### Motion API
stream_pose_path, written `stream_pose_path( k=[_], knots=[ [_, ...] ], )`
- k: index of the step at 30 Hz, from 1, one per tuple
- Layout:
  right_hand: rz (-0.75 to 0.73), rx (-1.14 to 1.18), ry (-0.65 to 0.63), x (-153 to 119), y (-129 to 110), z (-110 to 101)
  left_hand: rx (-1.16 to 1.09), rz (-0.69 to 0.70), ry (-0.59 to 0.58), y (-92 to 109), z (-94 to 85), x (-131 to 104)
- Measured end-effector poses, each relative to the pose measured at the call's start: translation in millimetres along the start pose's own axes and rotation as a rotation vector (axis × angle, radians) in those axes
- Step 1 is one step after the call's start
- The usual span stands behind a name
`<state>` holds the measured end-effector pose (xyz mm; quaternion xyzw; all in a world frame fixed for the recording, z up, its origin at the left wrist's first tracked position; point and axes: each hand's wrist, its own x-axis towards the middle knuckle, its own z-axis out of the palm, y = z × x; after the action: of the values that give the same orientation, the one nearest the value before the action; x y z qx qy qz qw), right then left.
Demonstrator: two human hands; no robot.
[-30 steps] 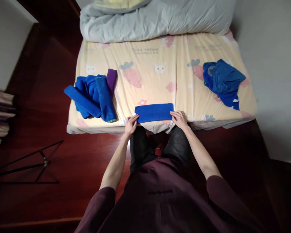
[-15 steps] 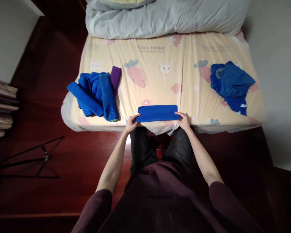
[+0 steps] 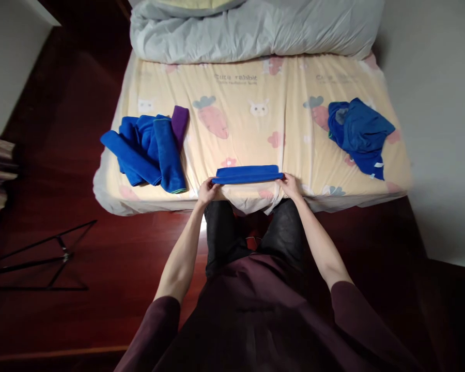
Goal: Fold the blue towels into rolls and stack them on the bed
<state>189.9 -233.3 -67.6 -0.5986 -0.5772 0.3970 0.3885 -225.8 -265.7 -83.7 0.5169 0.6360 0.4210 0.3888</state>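
A blue towel, folded into a narrow strip, lies near the front edge of the bed. Its near edge is lifted and turned over toward the far side. My left hand pinches the left end of that edge, and my right hand pinches the right end. Left of it lies a pile of folded blue towels, with a purple one sticking out at the back. Over on the right sits a crumpled heap of blue cloth with a small white label.
The bed has a yellow sheet printed with carrots and rabbits. A bunched grey quilt lies across its far part. Black tripod legs stand on the dark red floor at left. A grey wall borders the right side.
Both hands have raised the towel's near edge and carried it away from me, so the strip now looks narrower and doubled. The view has shifted slightly.
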Motion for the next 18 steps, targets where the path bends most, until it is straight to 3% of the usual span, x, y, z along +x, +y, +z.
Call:
stream_pose_path(
  k=[13, 18],
  knots=[
    [-0.012, -0.027, 0.115, -3, 9, 12, -0.203, -0.054, 0.048, 2, 2.8, -10],
    [0.064, -0.006, 0.182, 0, 5, 20, -0.291, -0.09, 0.08, 10, 0.2, -15]
  ],
)
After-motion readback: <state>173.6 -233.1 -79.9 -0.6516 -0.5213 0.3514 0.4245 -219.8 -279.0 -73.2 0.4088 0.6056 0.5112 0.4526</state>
